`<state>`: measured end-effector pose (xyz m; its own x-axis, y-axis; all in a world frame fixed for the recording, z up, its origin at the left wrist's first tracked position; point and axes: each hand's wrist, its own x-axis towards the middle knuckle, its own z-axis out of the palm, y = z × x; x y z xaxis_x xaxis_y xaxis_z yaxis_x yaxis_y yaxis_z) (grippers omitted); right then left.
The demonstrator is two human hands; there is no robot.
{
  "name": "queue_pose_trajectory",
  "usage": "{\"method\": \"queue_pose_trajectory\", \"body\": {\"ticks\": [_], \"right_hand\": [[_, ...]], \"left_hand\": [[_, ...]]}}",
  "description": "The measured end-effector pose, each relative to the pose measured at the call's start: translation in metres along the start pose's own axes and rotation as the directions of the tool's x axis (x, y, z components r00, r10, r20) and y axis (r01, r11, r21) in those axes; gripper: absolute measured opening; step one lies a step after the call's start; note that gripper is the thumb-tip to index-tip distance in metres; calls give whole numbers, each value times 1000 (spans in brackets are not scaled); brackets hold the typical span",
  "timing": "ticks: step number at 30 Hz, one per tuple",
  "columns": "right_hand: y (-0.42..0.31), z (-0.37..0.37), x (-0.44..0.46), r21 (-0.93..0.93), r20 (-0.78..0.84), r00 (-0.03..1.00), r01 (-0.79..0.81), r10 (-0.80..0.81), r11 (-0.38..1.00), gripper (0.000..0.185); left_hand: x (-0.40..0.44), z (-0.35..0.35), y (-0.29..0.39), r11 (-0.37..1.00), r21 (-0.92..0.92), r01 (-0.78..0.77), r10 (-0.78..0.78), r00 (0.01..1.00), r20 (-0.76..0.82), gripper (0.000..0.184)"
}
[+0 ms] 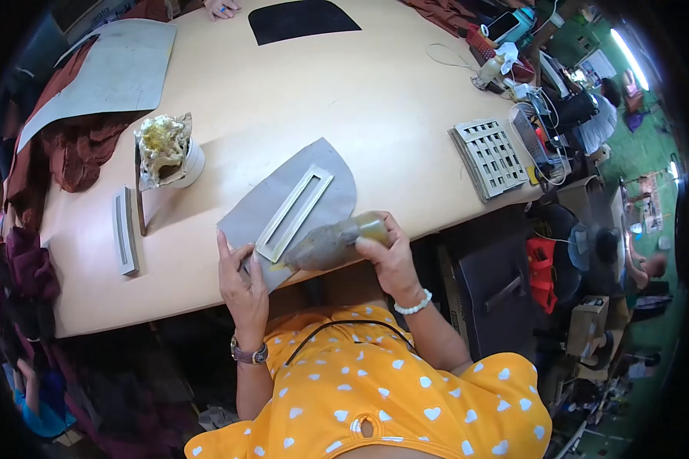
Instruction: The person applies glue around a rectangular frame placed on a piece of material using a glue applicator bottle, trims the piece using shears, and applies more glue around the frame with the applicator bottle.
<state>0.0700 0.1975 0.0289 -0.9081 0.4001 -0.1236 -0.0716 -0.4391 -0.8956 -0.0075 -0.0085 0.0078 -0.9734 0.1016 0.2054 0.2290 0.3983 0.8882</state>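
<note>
My right hand (390, 256) is closed around the yellowish end of a stained squeeze bottle (325, 246). The bottle lies tilted over the table's near edge, its narrow end pointing left. That end is close to the lower end of a pale slotted frame strip (297, 210), which rests on a flat grey panel (245, 203) with a rounded top. My left hand (243, 279) is at the panel's lower left corner, fingers and thumb at its edge, seemingly gripping it. The panel's lower tip reaches the table edge.
On the left stand a white tub (187, 168) with a crusted top and another slotted strip (122, 229). A stack of slotted pieces (490, 161) sits at right. A black panel (302, 21) and another person's hand (222, 8) are at the far side.
</note>
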Motion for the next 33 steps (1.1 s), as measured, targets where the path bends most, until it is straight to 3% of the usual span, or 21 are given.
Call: {"method": "queue_pose_trajectory", "body": {"ticks": [2,4,6,7,8,10,12,13,15,16,17,20,23,26,33], "right_hand": [[-6,-8,10,259,-32,996,-70,81,963,33],[-10,-15,25,582,-57,985,-101,164,807,33],[-16,-26,46,643,-82,987,-51,136,764,36],[-12,-38,57,624,-33,999,-4,31,781,36],[-20,-33,65,520,-149,988,53,29,853,29],[-13,-44,87,138,-238,956,211,-175,968,23],[-13,-42,103,-353,-235,914,238,-332,905,21],[-12,-39,107,-577,-204,889,229,-409,784,21],[-16,-24,103,-933,35,748,262,-662,248,22],[-23,-13,100,-973,205,671,217,-713,-76,23],[-30,1,97,-939,341,580,237,-740,-248,21],[-20,29,88,-879,430,685,465,-587,-102,18],[1,45,89,-918,384,812,387,-439,-89,13],[13,43,97,-938,341,862,286,-375,-195,12],[10,42,94,-935,354,839,312,-413,-168,13]], "left_hand": [[0,2,-2,998,35,-51,52,999,-9,60],[0,1,-4,995,51,-86,87,996,-16,65],[0,2,-3,993,53,-108,109,994,-30,65],[0,2,-3,993,54,-108,110,993,-36,65],[0,3,-5,990,61,-124,127,991,-40,65],[0,4,-11,984,80,-159,163,986,-46,64],[1,2,-5,977,116,-176,183,982,-52,64],[1,2,-4,975,126,-186,194,980,-55,64],[0,1,-3,972,149,-180,187,982,-35,68],[1,1,-3,971,150,-188,197,980,-43,67],[1,1,-3,969,151,-197,206,977,-47,66],[1,2,-3,974,130,-188,196,979,-49,64],[1,2,-3,970,155,-189,199,979,-54,63],[1,3,-4,969,163,-185,196,979,-56,61],[0,4,-2,972,158,-176,184,982,-38,60]]}}
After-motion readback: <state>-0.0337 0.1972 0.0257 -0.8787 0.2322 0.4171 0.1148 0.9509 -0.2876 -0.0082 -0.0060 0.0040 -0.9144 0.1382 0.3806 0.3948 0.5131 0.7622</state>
